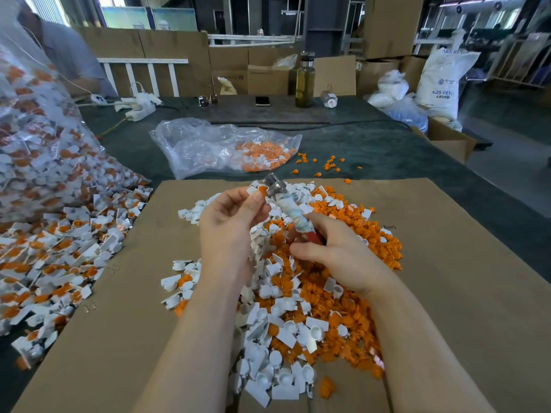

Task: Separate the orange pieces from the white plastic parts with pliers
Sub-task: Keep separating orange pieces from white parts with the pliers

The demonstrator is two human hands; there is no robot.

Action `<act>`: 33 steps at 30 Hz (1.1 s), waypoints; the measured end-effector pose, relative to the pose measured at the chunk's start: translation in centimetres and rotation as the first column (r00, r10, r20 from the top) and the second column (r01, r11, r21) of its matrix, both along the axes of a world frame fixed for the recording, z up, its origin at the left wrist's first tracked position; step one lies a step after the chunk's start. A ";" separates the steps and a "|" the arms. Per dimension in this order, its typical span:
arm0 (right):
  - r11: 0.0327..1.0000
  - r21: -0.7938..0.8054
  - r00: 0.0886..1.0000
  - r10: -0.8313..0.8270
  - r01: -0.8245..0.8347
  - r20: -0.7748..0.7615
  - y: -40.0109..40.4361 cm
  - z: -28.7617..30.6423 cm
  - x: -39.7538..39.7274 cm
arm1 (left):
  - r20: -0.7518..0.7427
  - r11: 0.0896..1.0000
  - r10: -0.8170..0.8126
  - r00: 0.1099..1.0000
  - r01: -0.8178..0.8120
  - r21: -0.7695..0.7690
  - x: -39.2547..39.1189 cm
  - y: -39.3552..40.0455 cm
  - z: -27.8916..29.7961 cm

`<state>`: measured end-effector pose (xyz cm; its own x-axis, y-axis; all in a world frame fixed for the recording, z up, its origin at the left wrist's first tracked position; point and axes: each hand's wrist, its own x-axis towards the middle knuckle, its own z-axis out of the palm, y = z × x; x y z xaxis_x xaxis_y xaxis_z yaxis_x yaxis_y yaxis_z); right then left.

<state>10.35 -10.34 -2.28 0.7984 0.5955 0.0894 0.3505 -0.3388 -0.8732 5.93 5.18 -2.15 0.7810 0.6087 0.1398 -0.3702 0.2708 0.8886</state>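
My left hand [231, 219] pinches a white plastic part with an orange piece [258, 190] between thumb and fingers, held up over the cardboard. My right hand [334, 251] grips the pliers [290, 208] by their red, tape-wrapped handles; the metal jaws point up and touch the orange piece. Below both hands lies a mixed heap of separated white parts [277, 347] and orange pieces [351, 308].
A cardboard sheet [447, 293] covers the table. Unseparated parts [53, 263] spill from a big clear bag [35, 138] at left. Another bag with orange pieces [226, 147] lies behind. A bottle [305, 80], phone [262, 100] and glasses [208, 99] sit far back. A person sits at far left.
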 end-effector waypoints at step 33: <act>0.954 -0.045 0.928 -0.277 0.297 0.251 1.0 -1.6 0.7 | -0.192 0.714 0.258 0.947 -0.320 -0.622 -2.3 6.5 0.2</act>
